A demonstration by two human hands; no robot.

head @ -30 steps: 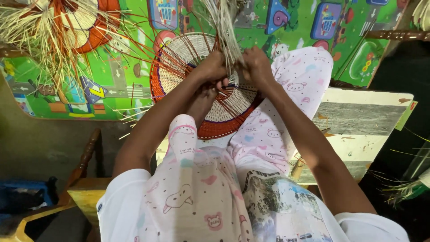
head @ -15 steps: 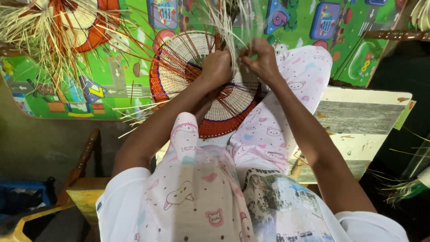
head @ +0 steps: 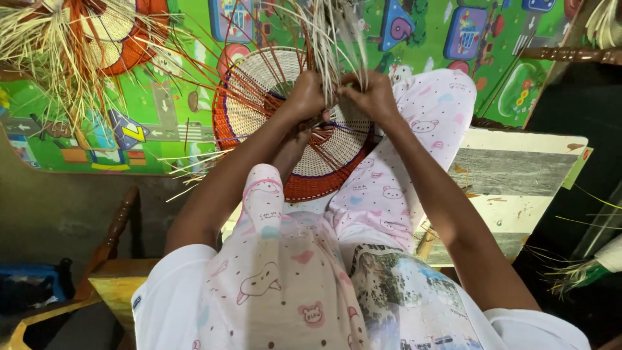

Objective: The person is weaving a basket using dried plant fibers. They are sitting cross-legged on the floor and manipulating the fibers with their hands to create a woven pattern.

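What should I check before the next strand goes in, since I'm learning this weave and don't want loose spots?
1. Left hand on the bundle of pale strands: ok, fingers closed around it.
2. Right hand on the same bundle: ok, it pinches from the other side.
3. Round woven disc supported: ok, it rests against the knees.
4. Orange border even: ok along the near edge; the far edge is hidden.
5. Loose orange spokes untangled: cannot tell.
6. Tightness of the grip: cannot tell.

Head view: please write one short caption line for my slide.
Seen from above, left hand and right hand grip pale straw strands over a round woven disc with an orange rim, above a green play mat.
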